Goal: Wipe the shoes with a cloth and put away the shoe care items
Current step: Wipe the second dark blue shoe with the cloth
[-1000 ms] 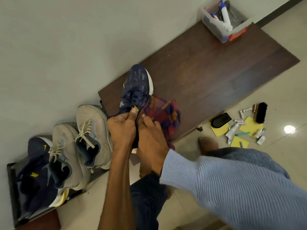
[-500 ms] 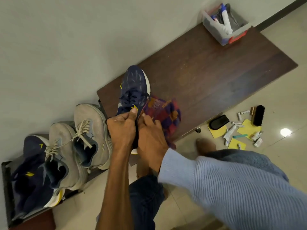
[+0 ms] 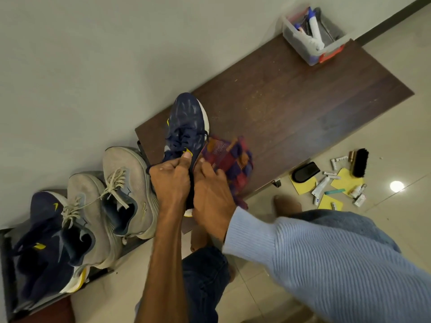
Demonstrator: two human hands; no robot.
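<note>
1. Head view, nearest: a navy shoe (image 3: 186, 120) is held with its heel end toward the wearer, above the near edge of the dark wooden counter (image 3: 303, 101). Whether it rests there cannot be told. It is judged light, with a soft, yielding upper and a firmer sole. The collar beside the tongue is judged the surest hold.
2. The left hand (image 3: 170, 180) is curled closed around that collar, with the thumb laid on the tongue.
3. The right hand (image 3: 210, 190), in a pale blue sleeve (image 3: 303, 252), is pressed to the shoe's side, with its fingers bent over a checked cloth (image 3: 228, 157). The cloth is limp and is judged to bunch easily, so it is best gripped as a wad.
4. To the left, two grey shoes (image 3: 126, 173) and a second navy shoe (image 3: 44, 229) are lined up on a low rack (image 3: 5, 264).
5. Farther right, a brush (image 3: 360, 163), tubes (image 3: 321, 186) and yellow sheets (image 3: 348, 180) are scattered on the floor (image 3: 384, 148).
6. Farthest, a clear bin (image 3: 312, 36) is set at the counter's far corner.
</note>
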